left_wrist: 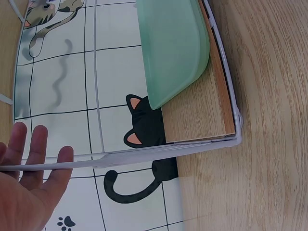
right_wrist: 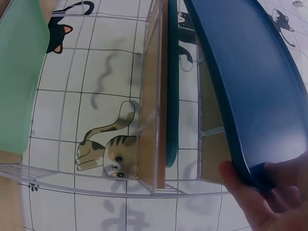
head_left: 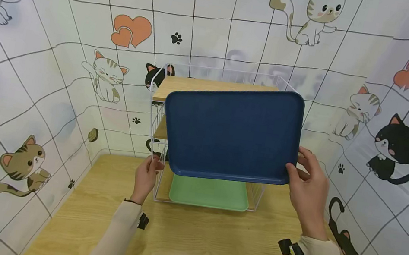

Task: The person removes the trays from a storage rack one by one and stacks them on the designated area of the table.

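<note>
A dark blue tray (head_left: 231, 133) is held up, tilted, in front of the white wire rack (head_left: 150, 113). My right hand (head_left: 309, 188) pinches its lower right corner, thumb on the near face; the right wrist view also shows the fingers on the blue tray (right_wrist: 260, 82). At the rack's left front post, my left hand (head_left: 146, 178) holds the wire, with fingers behind it in the left wrist view. A light green tray (head_left: 209, 192) lies on the bottom wooden shelf. On the middle shelf a teal tray (right_wrist: 172, 86) shows in the right wrist view.
The rack's wooden top shelf (head_left: 195, 84) stands behind the blue tray's upper edge. Beneath the rack is a wood-grain table (head_left: 208, 241). Walls covered in cat-print tile sheeting (head_left: 209, 36) close in the back and both sides.
</note>
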A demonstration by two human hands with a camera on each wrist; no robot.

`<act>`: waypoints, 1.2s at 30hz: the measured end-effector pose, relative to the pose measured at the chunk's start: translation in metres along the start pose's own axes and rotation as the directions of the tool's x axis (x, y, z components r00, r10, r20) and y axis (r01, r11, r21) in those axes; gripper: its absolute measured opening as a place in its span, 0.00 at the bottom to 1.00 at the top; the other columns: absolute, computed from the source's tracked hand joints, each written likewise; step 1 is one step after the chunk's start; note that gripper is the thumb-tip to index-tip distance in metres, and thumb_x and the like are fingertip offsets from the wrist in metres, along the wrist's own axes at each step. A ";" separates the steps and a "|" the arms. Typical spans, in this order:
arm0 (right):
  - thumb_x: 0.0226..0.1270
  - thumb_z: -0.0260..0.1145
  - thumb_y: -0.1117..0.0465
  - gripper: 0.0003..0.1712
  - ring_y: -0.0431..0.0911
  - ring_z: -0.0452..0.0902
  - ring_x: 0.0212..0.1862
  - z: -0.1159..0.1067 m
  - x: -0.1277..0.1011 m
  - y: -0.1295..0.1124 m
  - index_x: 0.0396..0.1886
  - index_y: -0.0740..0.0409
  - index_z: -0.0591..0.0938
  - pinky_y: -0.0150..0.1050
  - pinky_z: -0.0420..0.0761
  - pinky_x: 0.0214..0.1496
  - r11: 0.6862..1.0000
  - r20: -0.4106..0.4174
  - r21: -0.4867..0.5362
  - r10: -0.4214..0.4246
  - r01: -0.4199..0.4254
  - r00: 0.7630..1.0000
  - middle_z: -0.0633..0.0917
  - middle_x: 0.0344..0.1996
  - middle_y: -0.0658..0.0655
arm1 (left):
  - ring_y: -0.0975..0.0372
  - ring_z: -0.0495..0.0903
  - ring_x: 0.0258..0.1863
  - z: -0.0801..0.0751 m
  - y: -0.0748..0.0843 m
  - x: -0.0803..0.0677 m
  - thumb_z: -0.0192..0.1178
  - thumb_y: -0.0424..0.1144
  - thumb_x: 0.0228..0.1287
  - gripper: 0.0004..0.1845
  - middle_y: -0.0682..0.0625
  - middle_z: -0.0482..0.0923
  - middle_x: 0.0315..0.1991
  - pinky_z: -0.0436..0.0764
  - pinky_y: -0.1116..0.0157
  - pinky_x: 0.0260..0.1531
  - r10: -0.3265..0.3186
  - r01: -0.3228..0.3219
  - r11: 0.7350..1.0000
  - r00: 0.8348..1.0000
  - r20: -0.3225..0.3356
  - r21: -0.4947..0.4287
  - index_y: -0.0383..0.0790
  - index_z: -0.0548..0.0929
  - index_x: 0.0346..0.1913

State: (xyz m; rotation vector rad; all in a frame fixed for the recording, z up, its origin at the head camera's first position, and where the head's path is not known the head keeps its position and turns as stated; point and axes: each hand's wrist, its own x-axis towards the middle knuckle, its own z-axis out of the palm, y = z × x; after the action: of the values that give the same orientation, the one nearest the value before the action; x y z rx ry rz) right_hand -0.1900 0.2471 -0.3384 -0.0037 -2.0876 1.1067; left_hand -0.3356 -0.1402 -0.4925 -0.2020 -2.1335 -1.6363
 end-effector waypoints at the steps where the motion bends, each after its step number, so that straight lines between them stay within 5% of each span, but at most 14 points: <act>1: 0.73 0.65 0.69 0.31 0.67 0.87 0.48 0.000 -0.005 0.002 0.73 0.50 0.74 0.13 0.74 0.39 1.000 -0.009 0.000 0.000 0.000 1.000 0.84 0.57 0.68 | 0.43 0.86 0.44 -0.001 -0.001 0.000 0.45 0.43 0.84 0.21 0.36 0.87 0.41 0.86 0.44 0.46 0.004 -0.004 1.000 1.000 0.000 0.003 0.29 0.81 0.54; 3: 0.73 0.65 0.69 0.31 0.67 0.87 0.47 0.000 -0.016 0.006 0.73 0.49 0.74 0.13 0.75 0.39 1.000 -0.016 0.002 0.011 -0.011 1.000 0.85 0.56 0.67 | 0.43 0.87 0.44 -0.001 -0.001 0.000 0.45 0.44 0.84 0.22 0.36 0.87 0.41 0.86 0.44 0.46 0.018 -0.018 1.000 1.000 -0.002 0.009 0.28 0.81 0.54; 6: 0.73 0.66 0.68 0.32 0.43 0.90 0.44 0.000 -0.034 0.013 0.74 0.47 0.73 0.14 0.76 0.39 0.999 -0.009 0.007 0.054 -0.054 0.999 0.85 0.56 0.66 | 0.43 0.87 0.44 -0.001 -0.001 0.000 0.45 0.44 0.84 0.22 0.35 0.87 0.40 0.86 0.44 0.46 0.019 -0.019 1.000 1.000 -0.004 0.011 0.28 0.82 0.54; 10: 0.73 0.66 0.68 0.33 0.16 0.76 0.41 0.002 -0.056 0.025 0.75 0.45 0.72 0.17 0.79 0.39 0.990 0.019 0.034 0.135 -0.136 0.991 0.85 0.58 0.64 | 0.44 0.87 0.43 0.000 0.002 0.001 0.46 0.42 0.84 0.20 0.36 0.87 0.39 0.86 0.45 0.45 0.020 -0.020 0.999 1.000 -0.004 0.035 0.30 0.83 0.53; 15: 0.74 0.65 0.66 0.33 0.18 0.78 0.41 0.001 -0.082 0.036 0.76 0.46 0.70 0.21 0.82 0.37 0.964 0.095 0.036 0.258 -0.262 0.962 0.83 0.59 0.65 | 0.45 0.87 0.44 -0.002 0.002 0.000 0.46 0.40 0.84 0.18 0.37 0.88 0.40 0.86 0.47 0.45 0.006 -0.006 0.999 1.000 0.005 0.046 0.30 0.83 0.54; 17: 0.75 0.65 0.66 0.33 0.28 0.84 0.43 0.001 -0.091 0.040 0.76 0.47 0.69 0.25 0.84 0.36 0.948 0.136 0.026 0.312 -0.318 0.940 0.83 0.60 0.66 | 0.45 0.87 0.44 -0.003 0.002 0.000 0.46 0.40 0.84 0.18 0.37 0.88 0.40 0.86 0.47 0.46 -0.001 0.001 0.999 1.000 0.010 0.043 0.30 0.82 0.54; 23: 0.77 0.62 0.68 0.36 0.64 0.84 0.55 0.002 -0.120 0.061 0.80 0.49 0.63 0.38 0.89 0.39 0.873 0.271 -0.003 0.470 -0.487 0.840 0.77 0.64 0.71 | 0.43 0.86 0.46 -0.004 0.003 0.000 0.47 0.41 0.84 0.19 0.35 0.86 0.40 0.85 0.44 0.48 -0.003 0.002 1.000 1.000 0.024 0.017 0.30 0.82 0.54; 32: 0.76 0.62 0.70 0.36 0.56 0.89 0.46 0.003 -0.150 0.092 0.79 0.55 0.62 0.46 0.89 0.37 0.714 0.408 -0.005 0.641 -0.700 0.650 0.74 0.66 0.75 | 0.42 0.86 0.47 -0.004 0.000 0.002 0.45 0.41 0.84 0.18 0.33 0.86 0.41 0.85 0.42 0.49 0.044 -0.045 0.999 0.999 0.032 0.018 0.31 0.82 0.53; 36: 0.75 0.61 0.72 0.34 0.54 0.89 0.40 0.008 -0.163 0.108 0.77 0.59 0.64 0.49 0.90 0.35 0.665 0.440 0.011 0.667 -0.747 0.601 0.78 0.62 0.75 | 0.41 0.86 0.46 -0.004 0.000 0.001 0.45 0.39 0.84 0.18 0.33 0.86 0.41 0.84 0.41 0.48 0.050 -0.050 0.999 0.998 0.029 0.015 0.30 0.82 0.53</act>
State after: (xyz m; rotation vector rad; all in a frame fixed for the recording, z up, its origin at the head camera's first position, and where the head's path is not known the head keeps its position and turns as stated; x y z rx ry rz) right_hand -0.1139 0.2545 -0.5186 -0.6316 -2.3949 1.9365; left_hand -0.3354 -0.1443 -0.4910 -0.2732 -2.1444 -1.5967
